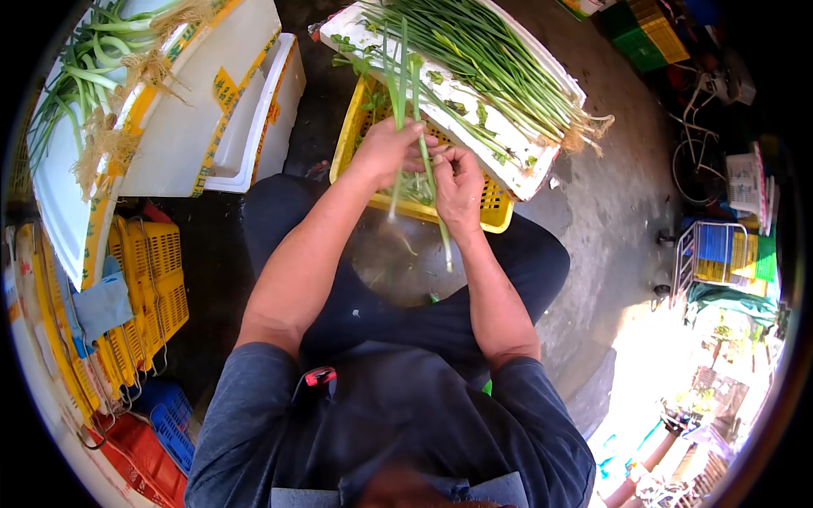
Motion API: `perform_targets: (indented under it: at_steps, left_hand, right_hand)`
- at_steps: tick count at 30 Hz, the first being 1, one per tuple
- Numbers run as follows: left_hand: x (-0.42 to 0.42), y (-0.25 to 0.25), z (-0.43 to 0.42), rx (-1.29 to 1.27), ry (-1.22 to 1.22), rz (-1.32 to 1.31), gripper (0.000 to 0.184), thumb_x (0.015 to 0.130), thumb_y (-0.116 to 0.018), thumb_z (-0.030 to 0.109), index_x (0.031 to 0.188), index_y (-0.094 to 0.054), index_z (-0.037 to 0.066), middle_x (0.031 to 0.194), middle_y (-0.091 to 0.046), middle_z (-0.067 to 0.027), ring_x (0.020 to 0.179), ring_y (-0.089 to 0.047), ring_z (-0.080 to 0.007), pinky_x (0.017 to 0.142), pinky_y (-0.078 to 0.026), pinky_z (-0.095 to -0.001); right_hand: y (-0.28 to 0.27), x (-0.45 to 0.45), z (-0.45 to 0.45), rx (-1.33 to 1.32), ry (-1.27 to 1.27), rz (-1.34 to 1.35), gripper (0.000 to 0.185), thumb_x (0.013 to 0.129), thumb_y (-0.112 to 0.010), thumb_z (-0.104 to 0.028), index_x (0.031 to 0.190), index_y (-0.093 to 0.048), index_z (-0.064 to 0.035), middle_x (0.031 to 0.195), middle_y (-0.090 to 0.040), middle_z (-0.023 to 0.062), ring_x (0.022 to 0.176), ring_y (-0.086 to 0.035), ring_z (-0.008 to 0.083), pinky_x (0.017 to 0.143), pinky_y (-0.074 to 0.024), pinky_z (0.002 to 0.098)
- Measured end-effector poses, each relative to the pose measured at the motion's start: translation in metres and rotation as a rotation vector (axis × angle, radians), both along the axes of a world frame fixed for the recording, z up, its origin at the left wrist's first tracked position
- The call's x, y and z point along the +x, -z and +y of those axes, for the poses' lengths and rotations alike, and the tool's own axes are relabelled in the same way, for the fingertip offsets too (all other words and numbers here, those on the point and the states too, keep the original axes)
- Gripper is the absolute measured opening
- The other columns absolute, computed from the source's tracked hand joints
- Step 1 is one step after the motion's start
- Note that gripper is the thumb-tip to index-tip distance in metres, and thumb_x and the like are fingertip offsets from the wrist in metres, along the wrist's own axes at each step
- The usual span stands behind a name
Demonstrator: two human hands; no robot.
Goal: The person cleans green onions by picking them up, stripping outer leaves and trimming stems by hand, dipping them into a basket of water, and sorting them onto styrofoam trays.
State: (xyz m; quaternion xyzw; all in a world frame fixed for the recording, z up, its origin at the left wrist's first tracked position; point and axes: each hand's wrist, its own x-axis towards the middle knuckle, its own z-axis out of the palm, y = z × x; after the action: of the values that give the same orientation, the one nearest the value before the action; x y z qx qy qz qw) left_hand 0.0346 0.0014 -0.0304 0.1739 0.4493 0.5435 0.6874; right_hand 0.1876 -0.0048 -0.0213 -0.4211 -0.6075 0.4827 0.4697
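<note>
My left hand (388, 154) is closed around a green onion (398, 80), whose leaves point up and whose pale root end hangs below, blurred. A second green onion (429, 173) slants down between my hands, its white end lowest. Against this second stalk my right hand (458, 188) is closed in a pinch; its fingertips partly hide what they grip. Beneath both hands stands a yellow plastic basket (495, 222) with leafy scraps inside. A pile of long green onions (500, 72), roots toward the right, lies on a white foam board (527, 179) just beyond the basket.
More green onions with stringy roots (106, 76) lie on white foam boxes (174, 157) at the left. Yellow crates (161, 288), a blue crate (174, 419) and a red crate (140, 457) stand at lower left. A wheeled cart (711, 254) is at the right.
</note>
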Motion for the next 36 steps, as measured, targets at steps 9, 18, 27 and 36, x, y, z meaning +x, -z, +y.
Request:
perform_targets:
  at_steps: [9,18,27,36]
  left_hand:
    - [-0.007,-0.001,0.003,-0.015,-0.079,0.077,0.021,0.104,-0.053,0.023,0.115,-0.051,0.005,0.106,-0.067,-0.0148,0.09,-0.07,-0.0254,0.07,-0.055,-0.0362]
    - [-0.019,0.002,0.005,-0.003,-0.291,0.064,0.019,0.103,-0.051,0.018,0.114,-0.047,0.003,0.103,-0.064,-0.018,0.085,-0.069,-0.0281,0.07,-0.06,-0.0416]
    - [-0.03,0.016,0.009,0.016,-0.435,0.104,0.027,0.104,-0.05,0.017,0.123,-0.038,0.001,0.1,-0.066,-0.0193,0.081,-0.07,-0.0298,0.065,-0.059,-0.0406]
    - [-0.021,0.0,0.005,0.072,-0.318,0.063,0.022,0.104,-0.05,0.019,0.117,-0.047,0.001,0.106,-0.065,-0.02,0.088,-0.068,-0.0288,0.073,-0.06,-0.0421]
  right_hand:
    - [-0.016,0.038,-0.009,-0.446,-0.007,0.353,0.004,0.097,-0.058,-0.003,0.094,-0.056,-0.0046,0.077,-0.063,0.0083,0.063,-0.056,0.0144,0.078,-0.0555,0.0346]
    - [-0.069,0.12,-0.047,-0.419,-0.098,0.569,0.006,0.097,-0.058,-0.002,0.101,-0.057,-0.0058,0.075,-0.057,0.0066,0.063,-0.053,0.0156,0.097,-0.0518,0.0562]
    - [-0.114,0.179,-0.046,-0.211,-0.09,0.87,0.012,0.1,-0.055,-0.008,0.11,-0.061,-0.0055,0.076,-0.046,0.0017,0.069,-0.048,0.0145,0.111,-0.0399,0.0576]
    - [-0.025,0.093,0.006,-0.248,0.012,0.097,0.014,0.096,-0.062,-0.006,0.108,-0.065,0.0002,0.099,-0.07,0.0096,0.085,-0.065,0.0162,0.088,-0.0512,0.0321]
